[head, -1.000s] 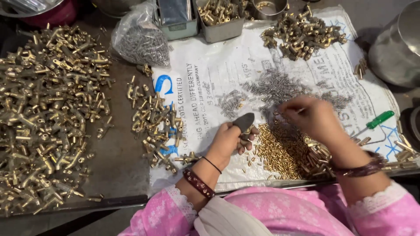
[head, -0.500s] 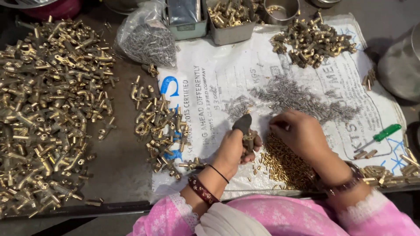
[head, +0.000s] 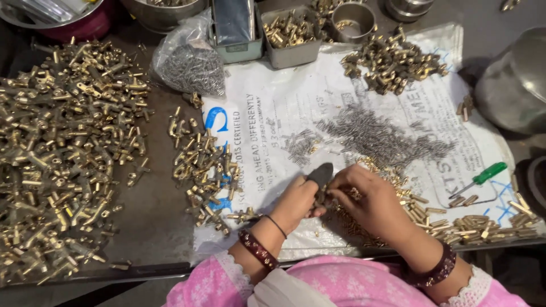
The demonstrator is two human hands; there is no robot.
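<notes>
A small brass fitting [head: 320,196] sits pinched between both hands near the middle of the desk [head: 153,227], its shape mostly hidden, so its long axis cannot be told. The left hand [head: 298,199] grips it from nine o'clock, fingers curled tight, a dark rubber cap [head: 321,173] covering the thumb and pointing toward twelve. The right hand [head: 369,199] meets it from three o'clock, fingertips pressed together on the piece; the two hands touch, neither clearly nearer. Just under the right hand lies a heap of tiny brass pieces [head: 352,222]; at one o'clock spreads a drift of thin grey steel pins [head: 375,136]. All rests on a flattened white woven sack [head: 273,108] with a blue curved mark near its ten o'clock corner and dark lettering running sideways. A green-handled screwdriver [head: 483,176] lies at three o'clock, well apart. At eleven o'clock stands a clear plastic bag of grey pins [head: 190,65], and far to nine o'clock a broad pile of brass tap bodies [head: 57,153].
</notes>
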